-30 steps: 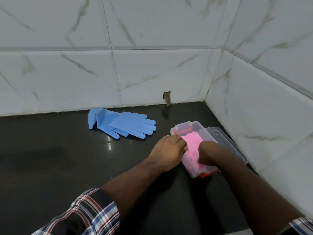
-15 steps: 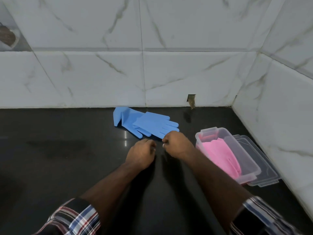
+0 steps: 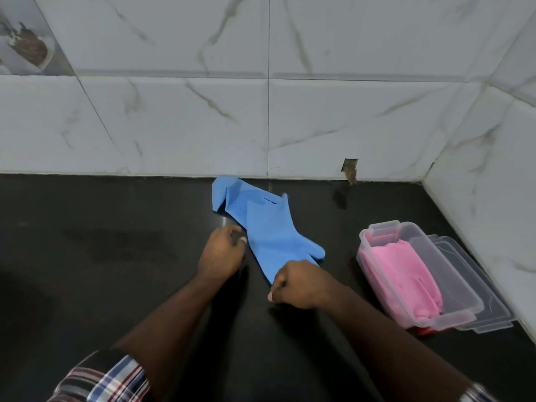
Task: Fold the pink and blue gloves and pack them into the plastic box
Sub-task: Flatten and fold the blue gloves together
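Two blue gloves lie on the black counter near the back wall. The upper blue glove [image 3: 272,236] stretches toward me, and the lower blue glove [image 3: 229,195] lies partly under it. My right hand [image 3: 298,285] grips the near finger end of the upper glove, fingers curled round it. My left hand [image 3: 222,252] has curled fingers at that glove's left edge; whether it pinches the edge is unclear. The folded pink gloves [image 3: 403,274] lie in the clear plastic box [image 3: 448,274] at the right.
The box's clear lid [image 3: 493,297] lies against its right side, close to the tiled side wall [image 3: 493,198]. The tiled back wall [image 3: 261,126] runs just behind the blue gloves. Dark counter [image 3: 101,256] stretches to the left.
Both hands left the box and the pink gloves and went left to the blue gloves. My right hand took hold of the upper blue glove and pulled it toward me.
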A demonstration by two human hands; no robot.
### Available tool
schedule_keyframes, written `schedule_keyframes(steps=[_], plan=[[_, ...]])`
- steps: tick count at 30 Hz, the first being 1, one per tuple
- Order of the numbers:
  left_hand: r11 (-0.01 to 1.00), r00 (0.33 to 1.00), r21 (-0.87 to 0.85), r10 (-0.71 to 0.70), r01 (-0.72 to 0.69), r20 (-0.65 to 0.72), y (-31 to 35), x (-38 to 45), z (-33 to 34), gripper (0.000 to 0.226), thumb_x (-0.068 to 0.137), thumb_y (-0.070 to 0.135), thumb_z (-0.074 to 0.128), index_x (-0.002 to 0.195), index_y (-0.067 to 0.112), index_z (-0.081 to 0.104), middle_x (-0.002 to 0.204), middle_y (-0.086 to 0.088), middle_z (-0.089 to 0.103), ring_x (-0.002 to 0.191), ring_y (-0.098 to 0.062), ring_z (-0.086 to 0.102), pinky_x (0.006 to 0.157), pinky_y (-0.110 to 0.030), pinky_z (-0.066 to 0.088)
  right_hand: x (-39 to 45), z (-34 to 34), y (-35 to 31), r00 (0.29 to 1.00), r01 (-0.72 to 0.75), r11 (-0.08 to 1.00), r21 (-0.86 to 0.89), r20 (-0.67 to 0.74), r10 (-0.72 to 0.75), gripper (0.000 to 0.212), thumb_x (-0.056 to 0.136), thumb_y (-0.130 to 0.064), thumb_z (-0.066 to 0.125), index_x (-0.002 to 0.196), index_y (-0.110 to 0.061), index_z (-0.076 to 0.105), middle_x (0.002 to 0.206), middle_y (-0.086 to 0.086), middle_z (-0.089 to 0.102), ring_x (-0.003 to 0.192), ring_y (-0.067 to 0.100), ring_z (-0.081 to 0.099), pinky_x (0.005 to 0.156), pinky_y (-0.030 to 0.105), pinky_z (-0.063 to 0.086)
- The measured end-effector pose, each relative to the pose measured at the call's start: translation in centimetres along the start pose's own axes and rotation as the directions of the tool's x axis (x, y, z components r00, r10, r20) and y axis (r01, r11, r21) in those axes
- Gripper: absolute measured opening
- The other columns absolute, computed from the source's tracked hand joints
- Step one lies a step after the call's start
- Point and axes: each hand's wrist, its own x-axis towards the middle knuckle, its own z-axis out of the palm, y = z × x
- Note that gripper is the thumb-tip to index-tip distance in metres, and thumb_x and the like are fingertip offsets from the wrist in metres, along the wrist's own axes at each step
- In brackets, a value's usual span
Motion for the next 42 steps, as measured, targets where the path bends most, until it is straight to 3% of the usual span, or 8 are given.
schedule_keyframes(steps=[3, 7, 13, 18, 23, 29, 36, 42], plan=[[1.000, 0.998, -0.014, -0.021, 0.021, -0.051, 0.4, 0.5, 0.1, 0.033, 0.093, 0.030, 0.060, 0.124, 0.019, 0.059, 0.127, -0.004, 0.055, 0.116, -0.023, 0.056, 0.099, -0.042, 0.047, -2.1, -0.4, 1.9, 0.998, 0.067, 0.940, 0.335, -0.026, -0.062, 0.020, 0.077, -0.042, 0.067, 0.076, -0.023, 0.075, 0.072, -0.006, 0.073, 0.065, 0.009, 0.065, 0.065, 0.027, 0.053], [0.999, 0.995, 0.029, -0.028, 0.025, 0.092, 1.7, 0.4, 1.7, 0.047, 0.093, 0.033, 0.063, 0.137, 0.019, 0.054, 0.137, -0.007, 0.051, 0.121, -0.025, 0.055, 0.103, -0.043, 0.047, -1.5, -0.4, 5.4, 0.929, 0.077, 0.903, 0.424, -0.360, 0.090, 0.004, 0.082, -0.032, 0.069, 0.083, -0.029, 0.072, 0.075, -0.017, 0.070, 0.074, -0.002, 0.064, 0.078, 0.026, 0.052], [0.992, 0.965, 0.129, -0.019, -0.016, 0.263, 2.8, -0.9, 4.5, 0.053, 0.091, 0.028, 0.068, 0.140, 0.014, 0.051, 0.137, -0.009, 0.051, 0.119, -0.022, 0.055, 0.090, -0.023, 0.043, 0.0, 0.2, 7.7, 0.915, -0.030, 0.921, 0.388, -0.360, 0.181, 0.048, 0.086, -0.030, 0.067, 0.132, -0.023, 0.057, 0.129, -0.004, 0.062, 0.116, 0.014, 0.059, 0.092, 0.021, 0.038], [0.990, 0.942, 0.004, -0.137, 0.142, 0.306, 2.9, -2.2, 4.5, 0.023, 0.088, 0.015, 0.065, 0.111, 0.016, 0.060, 0.104, -0.005, 0.067, 0.079, -0.012, 0.063, 0.060, -0.019, 0.046, 0.1, 0.2, 8.2, 0.902, -0.083, 0.918, 0.388, -0.363, 0.234, 0.028, 0.082, -0.037, 0.065, 0.110, -0.029, 0.065, 0.104, -0.005, 0.072, 0.091, 0.013, 0.067, 0.087, 0.032, 0.053], [0.976, 0.790, 0.065, -0.208, 0.210, 0.576, 3.0, -2.7, 2.2, 0.020, 0.092, 0.028, 0.064, 0.090, 0.009, 0.069, 0.058, 0.002, 0.067, 0.045, -0.011, 0.056, 0.047, -0.022, 0.046, -0.4, 0.1, 8.2, 0.900, -0.053, 0.953, 0.299, -0.399, 0.175, 0.026, 0.082, -0.030, 0.061, 0.107, -0.024, 0.066, 0.103, -0.003, 0.069, 0.092, 0.017, 0.066, 0.086, 0.038, 0.055], [0.960, 0.971, 0.272, -0.004, -0.063, 0.241, 3.7, -1.1, 1.5, 0.017, 0.094, 0.031, 0.058, 0.108, 0.028, 0.068, 0.106, 0.004, 0.066, 0.093, -0.013, 0.064, 0.084, -0.036, 0.056, -0.4, 0.7, 7.9, 0.907, -0.134, 0.979, 0.152, -0.380, 0.183, 0.034, 0.082, -0.034, 0.062, 0.111, -0.016, 0.065, 0.110, 0.002, 0.065, 0.098, 0.022, 0.064, 0.085, 0.040, 0.054], [0.594, 0.860, 0.624, 0.314, -0.508, 0.402, 5.8, 0.3, 4.1, 0.065, 0.094, 0.008, 0.046, 0.150, 0.038, 0.038, 0.150, -0.007, 0.038, 0.122, -0.032, 0.048, 0.086, -0.045, 0.051, -0.8, 0.4, 7.8, 0.904, -0.007, 0.941, 0.339, -0.399, 0.151, 0.015, 0.084, -0.020, 0.068, 0.098, -0.024, 0.071, 0.090, -0.006, 0.071, 0.086, 0.014, 0.067, 0.078, 0.030, 0.054], [0.427, 0.790, 0.669, 0.413, -0.608, 0.454, 7.1, 1.0, 4.8, 0.046, 0.098, 0.015, 0.044, 0.140, 0.031, 0.052, 0.153, -0.008, 0.036, 0.128, -0.033, 0.042, 0.091, -0.046, 0.046, -2.2, 0.7, 8.3, 0.939, 0.045, 0.955, 0.294, -0.340, 0.060, 0.031, 0.085, -0.013, 0.059, 0.108, -0.028, 0.072, 0.100, -0.010, 0.074, 0.088, 0.009, 0.067, 0.077, 0.025, 0.052]])
